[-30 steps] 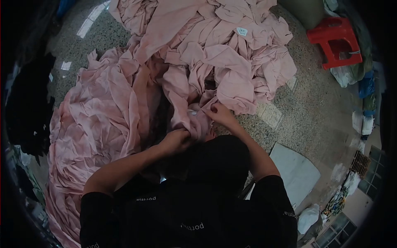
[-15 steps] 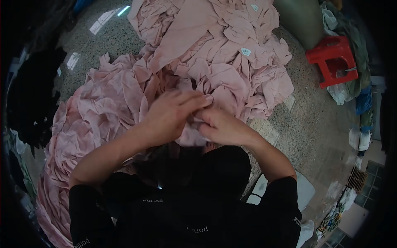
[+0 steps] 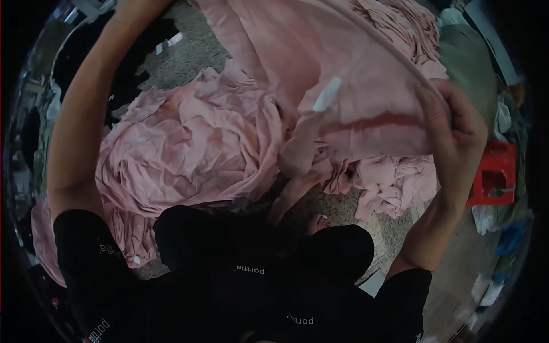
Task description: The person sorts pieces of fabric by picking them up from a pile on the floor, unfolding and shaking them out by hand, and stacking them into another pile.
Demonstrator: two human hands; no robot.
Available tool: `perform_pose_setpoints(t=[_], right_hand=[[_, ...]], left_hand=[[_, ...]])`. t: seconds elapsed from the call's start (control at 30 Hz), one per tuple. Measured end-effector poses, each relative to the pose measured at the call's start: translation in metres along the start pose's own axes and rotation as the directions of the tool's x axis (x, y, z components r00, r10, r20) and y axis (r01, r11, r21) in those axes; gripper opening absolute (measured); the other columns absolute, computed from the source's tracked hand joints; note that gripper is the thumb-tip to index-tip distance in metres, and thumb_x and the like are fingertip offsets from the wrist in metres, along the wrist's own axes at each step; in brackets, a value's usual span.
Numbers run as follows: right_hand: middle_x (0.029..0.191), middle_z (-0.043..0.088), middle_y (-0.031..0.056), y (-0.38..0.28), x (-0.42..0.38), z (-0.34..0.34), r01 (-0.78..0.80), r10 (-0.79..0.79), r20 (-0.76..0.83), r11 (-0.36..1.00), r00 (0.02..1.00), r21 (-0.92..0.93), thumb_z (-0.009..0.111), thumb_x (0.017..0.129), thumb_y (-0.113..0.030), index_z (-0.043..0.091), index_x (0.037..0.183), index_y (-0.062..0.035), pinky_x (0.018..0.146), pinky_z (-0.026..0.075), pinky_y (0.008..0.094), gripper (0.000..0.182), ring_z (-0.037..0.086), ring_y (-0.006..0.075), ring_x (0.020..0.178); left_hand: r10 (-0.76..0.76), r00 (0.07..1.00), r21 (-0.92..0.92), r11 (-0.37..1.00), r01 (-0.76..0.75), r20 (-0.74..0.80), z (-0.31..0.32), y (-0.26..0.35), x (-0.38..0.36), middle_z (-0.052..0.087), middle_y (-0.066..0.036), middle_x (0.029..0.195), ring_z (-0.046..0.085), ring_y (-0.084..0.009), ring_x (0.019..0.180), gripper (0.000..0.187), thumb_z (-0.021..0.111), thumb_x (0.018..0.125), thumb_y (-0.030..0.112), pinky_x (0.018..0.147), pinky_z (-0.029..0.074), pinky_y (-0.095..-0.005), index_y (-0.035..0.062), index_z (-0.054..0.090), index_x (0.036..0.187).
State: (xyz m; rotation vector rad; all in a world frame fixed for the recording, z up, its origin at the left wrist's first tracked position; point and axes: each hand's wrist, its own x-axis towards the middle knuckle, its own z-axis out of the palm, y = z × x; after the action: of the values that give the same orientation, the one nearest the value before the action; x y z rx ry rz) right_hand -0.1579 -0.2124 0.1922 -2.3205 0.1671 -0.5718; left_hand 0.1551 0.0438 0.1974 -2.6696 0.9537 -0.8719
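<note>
- We count two knees (image 3: 337, 248) in black clothing at the lower centre of the frame; part of one bare foot (image 3: 318, 223) shows between them.
- We hold one pink cloth (image 3: 366, 123), raised from upper centre to right of centre. Its upper part is cut off by the top edge.
- Our right hand (image 3: 457, 111), right of centre, grips the cloth's edge with curled fingers.
- Our left hand (image 3: 142, 7) is cut off at the upper left edge; we cannot tell its grip.
- One white label (image 3: 327, 95) lies on the raised cloth; its print is unreadable.
- We count at least three pink heaps (image 3: 189, 148): left of centre, right of centre and upper right. The raised cloth partly hides the last two.
- One red stool (image 3: 494, 174), right edge, is partly hidden behind our right forearm.
- One black heap (image 3: 108, 63), upper left, is partly covered by our left forearm.
</note>
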Motion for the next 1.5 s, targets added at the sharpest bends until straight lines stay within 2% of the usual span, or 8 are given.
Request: perform_pose_setpoints(t=[0.23, 0.4, 0.47, 0.57, 0.73, 0.97, 1.07, 1.5], right_hand=[[0.071, 0.060, 0.0095, -0.004, 0.019, 0.109, 0.593, -0.591, 0.100, 0.805, 0.801, 0.005, 0.059, 0.078, -0.006, 0.062, 0.082, -0.0036, 0.055, 0.046, 0.0280, 0.006, 0.060, 0.0202, 0.062], [0.067, 0.057, 0.0104, 0.024, -0.060, 0.199, 0.345, -0.480, 0.612, 0.877, 0.628, 0.334, 0.055, 0.076, -0.014, 0.056, 0.078, -0.0076, 0.055, 0.045, 0.0384, 0.006, 0.059, 0.0264, 0.063], [0.070, 0.057, 0.0138, 0.031, -0.079, 0.216, 0.165, -0.365, 0.842, 0.931, 0.397, 0.326, 0.055, 0.079, -0.017, 0.056, 0.078, -0.0064, 0.061, 0.046, 0.0394, 0.011, 0.059, 0.0288, 0.069], [0.077, 0.057, 0.0150, 0.059, -0.072, 0.229, 0.005, -0.365, 0.862, 0.921, 0.353, 0.389, 0.055, 0.080, -0.019, 0.055, 0.083, -0.0049, 0.067, 0.045, 0.0409, 0.015, 0.058, 0.0306, 0.077], [0.093, 0.054, 0.0152, 0.177, 0.053, 0.200, 0.108, -0.110, 0.031, 0.993, 0.993, 0.053, 0.057, 0.075, -0.010, 0.052, 0.101, -0.0045, 0.077, 0.044, 0.0385, 0.028, 0.053, 0.0340, 0.090], [0.106, 0.054, 0.0197, 0.338, 0.152, 0.045, -0.684, 0.171, -0.822, 0.658, 0.543, -0.315, 0.060, 0.075, -0.020, 0.050, 0.110, -0.0023, 0.078, 0.044, 0.0436, 0.040, 0.050, 0.0336, 0.103], [0.090, 0.061, 0.0158, 0.381, 0.159, 0.022, -0.726, 0.598, -0.437, 0.649, 0.672, -0.227, 0.059, 0.077, -0.022, 0.055, 0.102, -0.0052, 0.073, 0.045, 0.0421, 0.031, 0.058, 0.0285, 0.091], [0.069, 0.054, 0.0120, 0.169, 0.066, 0.092, -0.085, 0.018, 0.184, 0.929, 0.983, 0.360, 0.055, 0.079, -0.012, 0.050, 0.080, 0.0029, 0.060, 0.043, 0.0324, 0.016, 0.054, 0.0188, 0.066]], left_hand=[[-0.215, 0.976, -0.161, 0.963, 0.216, 0.027, -0.029, -0.135, -0.169, 0.060, -0.013, 0.097, 0.059, -0.0318, 0.087, 0.047, 0.046, 0.071, -0.005, 0.071, 0.046, -0.0342, 0.0116, 0.057, 0.113], [-0.118, 0.929, -0.256, 0.942, 0.216, 0.352, 0.008, -0.098, -0.359, 0.058, -0.020, 0.098, 0.057, -0.0396, 0.084, 0.047, 0.043, 0.066, -0.008, 0.070, 0.045, -0.0428, 0.0042, 0.056, 0.110], [-0.026, 0.566, -0.197, 0.924, 0.329, 0.824, 0.015, -0.070, -0.397, 0.060, -0.019, 0.099, 0.059, -0.0371, 0.083, 0.040, 0.050, 0.070, 0.001, 0.071, 0.047, -0.0426, 0.0034, 0.056, 0.109], [0.176, 0.757, -0.465, 0.866, 0.185, 0.630, 0.021, -0.049, -0.408, 0.059, -0.020, 0.099, 0.059, -0.0361, 0.082, 0.038, 0.057, 0.070, 0.005, 0.069, 0.047, -0.0411, 0.0000, 0.055, 0.108], [0.002, 0.525, -0.346, 0.755, 0.557, 0.851, 0.022, -0.064, -0.395, 0.054, -0.020, 0.109, 0.059, -0.0303, 0.077, 0.035, 0.061, 0.071, 0.003, 0.064, 0.049, -0.0353, -0.0044, 0.054, 0.104], [-0.239, 0.768, -0.348, 0.785, 0.513, 0.594, 0.002, -0.065, -0.367, 0.055, -0.020, 0.103, 0.059, -0.0304, 0.080, 0.030, 0.055, 0.071, -0.004, 0.064, 0.048, -0.0343, -0.0043, 0.055, 0.101], [-0.260, 0.854, -0.358, 0.823, 0.440, 0.451, -0.002, -0.059, -0.329, 0.055, -0.020, 0.104, 0.059, -0.0315, 0.081, 0.029, 0.054, 0.071, -0.004, 0.065, 0.048, -0.0344, -0.0038, 0.055, 0.100], [0.334, 0.939, -0.852, 0.465, -0.240, -0.082, 0.012, 0.186, -0.061, 0.054, -0.016, 0.113, 0.058, -0.0338, 0.089, 0.049, 0.057, 0.071, -0.002, 0.071, 0.050, -0.0365, 0.0023, 0.047, 0.119]])
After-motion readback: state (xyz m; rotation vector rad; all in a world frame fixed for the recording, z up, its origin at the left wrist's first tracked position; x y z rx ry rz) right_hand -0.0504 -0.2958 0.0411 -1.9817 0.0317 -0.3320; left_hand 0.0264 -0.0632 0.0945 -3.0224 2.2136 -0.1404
